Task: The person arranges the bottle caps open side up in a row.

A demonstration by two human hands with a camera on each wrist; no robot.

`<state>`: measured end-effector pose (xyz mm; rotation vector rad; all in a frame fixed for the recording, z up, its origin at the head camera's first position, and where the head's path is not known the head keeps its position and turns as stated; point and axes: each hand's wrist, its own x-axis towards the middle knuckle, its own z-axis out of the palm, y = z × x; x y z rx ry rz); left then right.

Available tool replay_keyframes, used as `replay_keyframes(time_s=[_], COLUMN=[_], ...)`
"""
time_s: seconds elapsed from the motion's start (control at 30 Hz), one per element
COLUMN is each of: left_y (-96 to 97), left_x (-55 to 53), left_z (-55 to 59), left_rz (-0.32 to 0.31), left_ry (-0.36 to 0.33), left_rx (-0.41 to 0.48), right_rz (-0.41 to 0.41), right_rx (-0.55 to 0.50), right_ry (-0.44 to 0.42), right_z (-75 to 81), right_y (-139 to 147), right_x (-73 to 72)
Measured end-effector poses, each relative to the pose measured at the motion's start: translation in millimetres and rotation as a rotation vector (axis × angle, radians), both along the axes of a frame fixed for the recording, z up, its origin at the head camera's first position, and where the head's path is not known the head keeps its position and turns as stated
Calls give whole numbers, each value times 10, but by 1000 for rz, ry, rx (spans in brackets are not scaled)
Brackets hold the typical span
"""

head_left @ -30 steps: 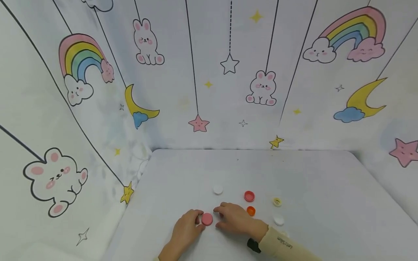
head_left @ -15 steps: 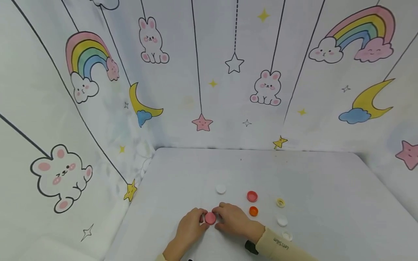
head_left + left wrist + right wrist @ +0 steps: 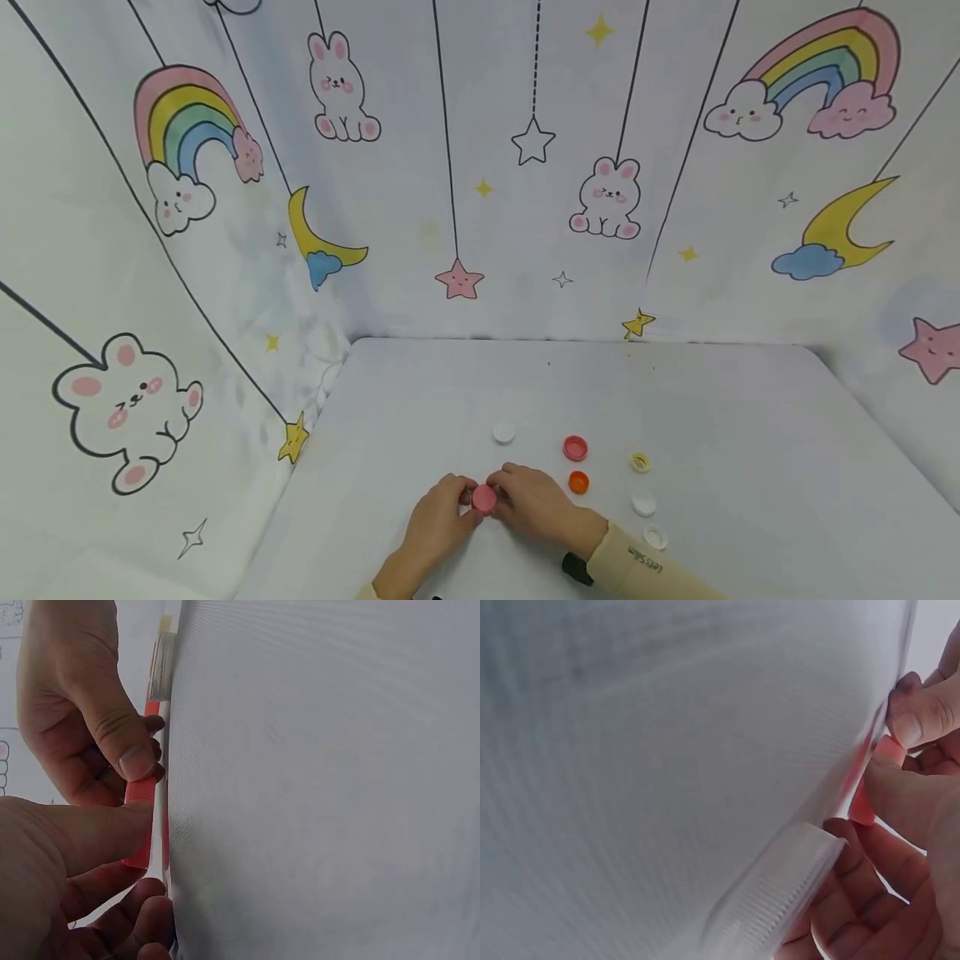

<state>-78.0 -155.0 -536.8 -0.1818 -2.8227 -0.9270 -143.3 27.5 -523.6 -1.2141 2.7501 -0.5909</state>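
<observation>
A pinkish-red bottle cap, smooth top up, sits between both hands. My left hand pinches its left side between thumb and fingers. From the right, my right hand grips the opposite side. In the left wrist view the ridged side of the cap shows between the two thumbs, with a thin pale gap between it and the table. In the right wrist view, fingers hide much of the cap.
Beyond and right of the hands lie a white cap, a red cap, an orange cap and a yellow ring-like cap. Nearer are another white cap and a white ring-like cap. Printed cloth walls surround the white table.
My right hand has moved left from beside the pinkish-red cap and now grips it together with my left hand. The head view has shifted slightly; the other caps keep their places.
</observation>
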Motion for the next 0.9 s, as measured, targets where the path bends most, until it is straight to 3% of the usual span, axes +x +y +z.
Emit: replay_keyframes(time_s=[0.37, 0.9], left_y=[59, 46], left_x=[-32, -36], left_z=[59, 108], left_rz=[9, 9], left_ry=[-49, -13], left_rx=[84, 86], right_rz=[-54, -20], right_rx=[-46, -126], right_ry=[-91, 14], right_z=[75, 59], right_y=[52, 76], right_x=[17, 31])
